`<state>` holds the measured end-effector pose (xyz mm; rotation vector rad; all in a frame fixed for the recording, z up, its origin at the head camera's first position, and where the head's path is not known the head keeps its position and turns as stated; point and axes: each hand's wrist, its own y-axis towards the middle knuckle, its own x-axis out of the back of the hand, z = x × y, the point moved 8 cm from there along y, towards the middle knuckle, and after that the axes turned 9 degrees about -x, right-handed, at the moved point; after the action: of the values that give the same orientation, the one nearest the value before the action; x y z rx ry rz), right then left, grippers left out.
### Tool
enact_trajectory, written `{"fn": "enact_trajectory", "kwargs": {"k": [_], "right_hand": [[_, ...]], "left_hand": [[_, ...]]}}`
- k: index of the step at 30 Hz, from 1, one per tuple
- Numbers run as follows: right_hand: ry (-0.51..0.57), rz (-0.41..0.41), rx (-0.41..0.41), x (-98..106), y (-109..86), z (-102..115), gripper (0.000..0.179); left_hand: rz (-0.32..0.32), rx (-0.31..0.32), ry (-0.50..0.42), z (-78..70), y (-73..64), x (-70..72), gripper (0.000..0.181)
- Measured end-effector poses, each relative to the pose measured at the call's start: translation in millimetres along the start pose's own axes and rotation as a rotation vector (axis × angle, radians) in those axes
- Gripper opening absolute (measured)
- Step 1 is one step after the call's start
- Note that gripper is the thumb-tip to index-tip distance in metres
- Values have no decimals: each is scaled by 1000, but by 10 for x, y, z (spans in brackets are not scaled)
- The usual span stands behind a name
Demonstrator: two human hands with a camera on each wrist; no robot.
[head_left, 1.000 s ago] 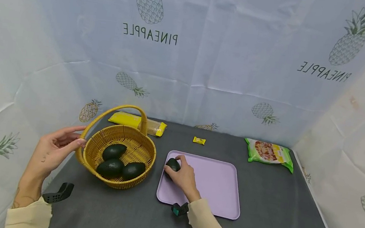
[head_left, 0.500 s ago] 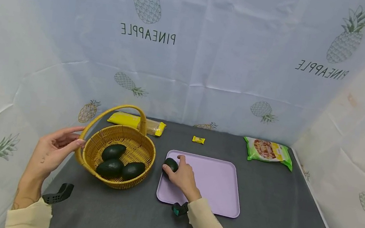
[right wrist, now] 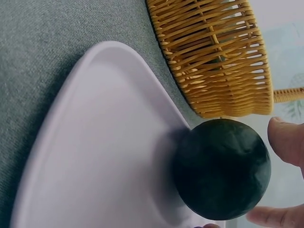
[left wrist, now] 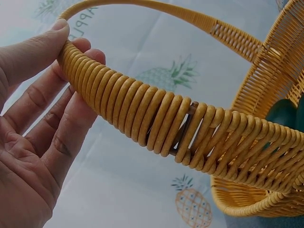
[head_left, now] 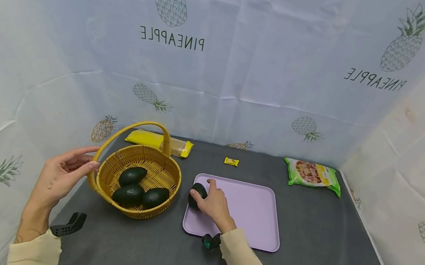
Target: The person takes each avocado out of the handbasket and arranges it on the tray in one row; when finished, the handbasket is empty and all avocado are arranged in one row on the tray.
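My left hand pinches the side of the yellow wicker basket's arched handle between thumb and fingers. The basket stands on the table at left, with avocados in it, three showing. Another dark green avocado rests on the left side of the lilac tray. Around it is my right hand, its thumb and index finger spread. In the right wrist view a gap shows between thumb and avocado. Another fingertip is close to the avocado; whether it touches is unclear.
Behind the basket lies a yellow packet with a clear section. A small yellow wrapped piece sits beyond the tray, and a green food packet is at back right. Pineapple-printed cloth encloses the dark table.
My right hand's index finger has lifted from the avocado and the grip has loosened. The avocado has shifted slightly left on the tray. My left hand stays on the basket handle.
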<state>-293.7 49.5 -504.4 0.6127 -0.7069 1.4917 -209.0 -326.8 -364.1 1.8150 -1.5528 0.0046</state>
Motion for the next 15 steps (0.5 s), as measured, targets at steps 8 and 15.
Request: {"fn": "enact_trajectory", "kwargs": {"k": [8,15], "right_hand": [[-31,-64,21,75,4,91,73],[-68,-156,128,236,-39,457,69]], "left_hand": [[-5,1,-10,8,1,5,44],[-8,0,-5,7,2,3,43]]}}
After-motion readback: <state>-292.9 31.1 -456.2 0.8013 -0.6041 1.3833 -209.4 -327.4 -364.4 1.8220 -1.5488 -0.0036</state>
